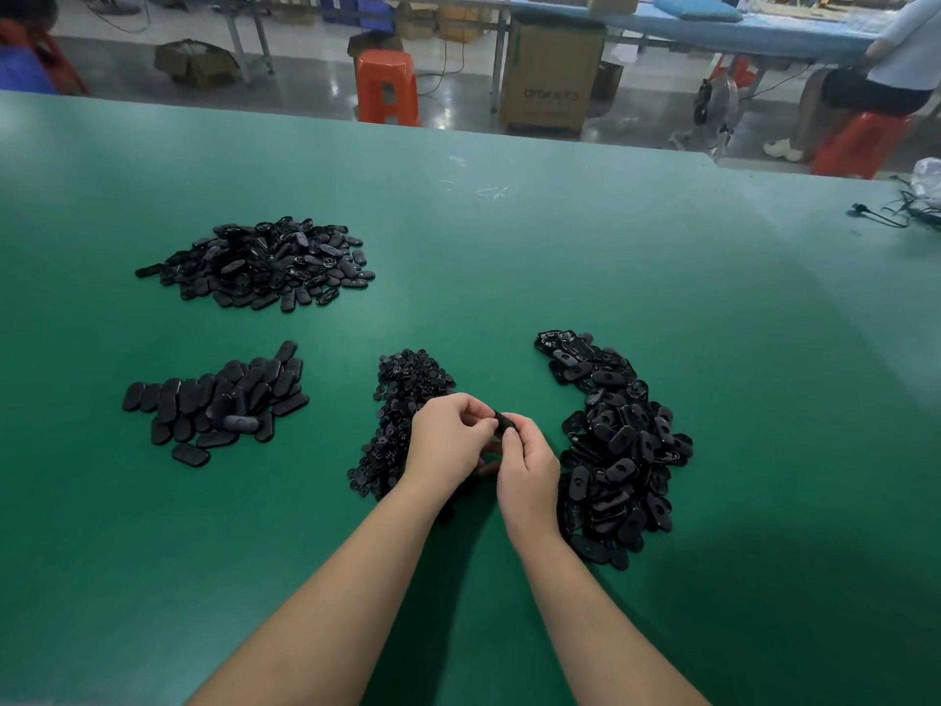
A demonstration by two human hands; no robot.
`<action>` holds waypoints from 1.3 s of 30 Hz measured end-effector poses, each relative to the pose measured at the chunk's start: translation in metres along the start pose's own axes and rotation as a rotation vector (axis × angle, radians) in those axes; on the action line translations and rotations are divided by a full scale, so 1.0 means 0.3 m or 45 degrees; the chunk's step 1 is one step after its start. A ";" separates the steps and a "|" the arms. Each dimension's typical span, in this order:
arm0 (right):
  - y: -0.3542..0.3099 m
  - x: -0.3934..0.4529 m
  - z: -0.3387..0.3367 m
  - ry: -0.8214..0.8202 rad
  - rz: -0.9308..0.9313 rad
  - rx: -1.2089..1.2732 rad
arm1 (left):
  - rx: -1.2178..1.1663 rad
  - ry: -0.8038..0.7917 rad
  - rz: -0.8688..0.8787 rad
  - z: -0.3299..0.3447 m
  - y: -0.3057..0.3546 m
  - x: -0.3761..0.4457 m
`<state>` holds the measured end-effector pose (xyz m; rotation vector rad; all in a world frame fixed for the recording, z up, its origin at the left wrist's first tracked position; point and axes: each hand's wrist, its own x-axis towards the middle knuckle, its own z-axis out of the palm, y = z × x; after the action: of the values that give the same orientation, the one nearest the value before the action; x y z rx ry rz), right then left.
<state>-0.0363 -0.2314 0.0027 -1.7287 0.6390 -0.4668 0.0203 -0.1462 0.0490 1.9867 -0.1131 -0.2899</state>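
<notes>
My left hand [448,440] and my right hand [527,468] meet above the green table [509,247], and together they pinch one small black oval plastic shell [505,422] between the fingertips. Most of that shell is hidden by my fingers. Just behind my left hand lies a heap of small black round parts [402,400]. A long heap of black oval shells with holes [616,445] curves along the right of my right hand.
Two more heaps of black oval shells lie to the left: a closed-shell heap [219,405] and a farther mixed heap [265,262]. Black cables [896,211] lie at the right table edge. Beyond the table stand orange stools [387,86], a cardboard box [552,79] and a seated person [886,68].
</notes>
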 end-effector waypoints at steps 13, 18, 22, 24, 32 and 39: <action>-0.007 -0.005 -0.002 -0.054 0.014 -0.016 | 0.233 0.022 0.081 -0.001 0.016 -0.003; -0.016 -0.007 -0.007 -0.055 0.055 0.044 | 0.250 0.081 0.080 -0.002 0.017 0.001; -0.019 -0.009 -0.003 -0.051 0.066 0.083 | 0.132 -0.041 -0.017 -0.014 0.009 0.013; -0.018 -0.007 -0.002 -0.059 0.058 0.088 | 0.087 -0.067 -0.034 -0.015 0.004 0.013; -0.006 0.001 -0.007 -0.047 -0.001 0.022 | -0.093 -0.099 -0.104 -0.011 -0.017 0.007; 0.004 0.006 -0.009 -0.051 -0.032 -0.003 | -0.014 -0.068 -0.076 0.000 -0.021 0.004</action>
<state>-0.0369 -0.2347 0.0022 -1.7456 0.5894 -0.4481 0.0211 -0.1437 0.0430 1.9744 -0.0861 -0.3818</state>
